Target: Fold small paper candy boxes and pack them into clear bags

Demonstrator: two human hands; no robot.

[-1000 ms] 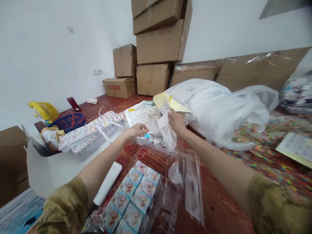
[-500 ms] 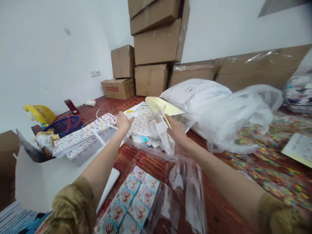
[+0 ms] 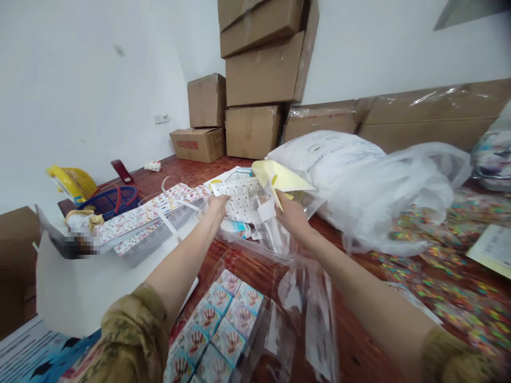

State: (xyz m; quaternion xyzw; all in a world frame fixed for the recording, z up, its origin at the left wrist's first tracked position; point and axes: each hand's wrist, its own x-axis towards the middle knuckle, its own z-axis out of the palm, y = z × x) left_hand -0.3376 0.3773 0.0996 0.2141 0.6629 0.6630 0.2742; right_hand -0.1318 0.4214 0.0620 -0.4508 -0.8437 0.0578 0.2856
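Head view: the fingers of the left hand [image 3: 217, 207] appear to pinch the left edge of the dotted sheet [image 3: 241, 202]; those of the right hand [image 3: 293, 213] grip the yellow-backed paper [image 3: 286, 176], tips partly hidden. The sheet lies above the clear plastic packaging [image 3: 275, 250], between both hands. Hold by the edges, avoid creasing, and keep tension even on both sides. Compared with one second earlier, the left hand has shifted from in front of the sheet to its left edge; the right remains at the paper.

Both bare forearms [image 3: 186, 260] extend forward, angled inward; left hand [image 3: 217, 207] and right hand [image 3: 293, 214] are apart, each gripping.
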